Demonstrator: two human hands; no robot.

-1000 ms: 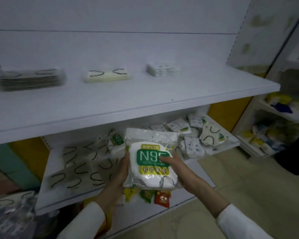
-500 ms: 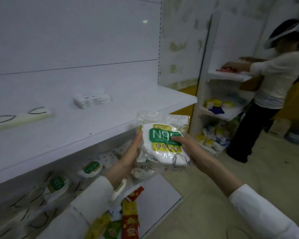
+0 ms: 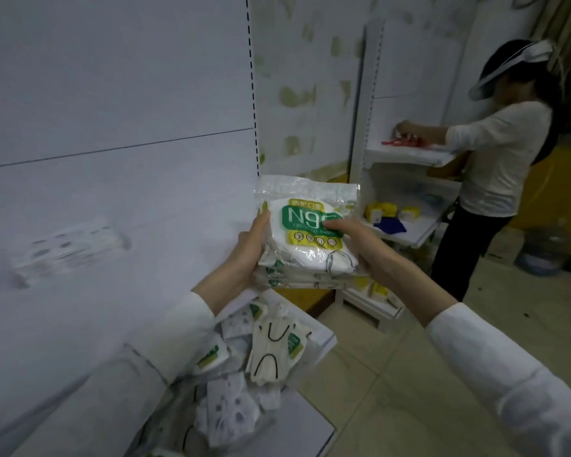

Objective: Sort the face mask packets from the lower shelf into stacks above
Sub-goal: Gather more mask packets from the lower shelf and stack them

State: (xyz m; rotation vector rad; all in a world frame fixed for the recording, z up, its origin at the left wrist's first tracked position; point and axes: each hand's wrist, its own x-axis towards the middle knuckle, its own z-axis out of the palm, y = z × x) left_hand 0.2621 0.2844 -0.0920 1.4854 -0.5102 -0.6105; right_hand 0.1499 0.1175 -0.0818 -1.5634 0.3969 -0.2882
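A stack of N95 mask packets [image 3: 305,245], white with a green and yellow label, is held at chest height beside the right end of the upper shelf [image 3: 145,278]. My left hand [image 3: 248,255] grips the stack's left edge. My right hand [image 3: 363,245] grips its right side, thumb on the label. On the upper shelf lies a blurred stack of dotted packets [image 3: 66,249]. Loose mask packets [image 3: 274,347] of several kinds lie on the lower shelf [image 3: 323,341] below my arms.
Another person [image 3: 495,153] in a white top and visor stands at the right, hands on a neighbouring shelf unit [image 3: 406,153]. That unit holds yellow and blue packets [image 3: 389,216]. Tiled floor [image 3: 409,374] lies below right.
The view has swung right, away from the shelf's left stacks. Both hands have lifted the N95 packets from the lower shelf to the level of the upper shelf's right end.
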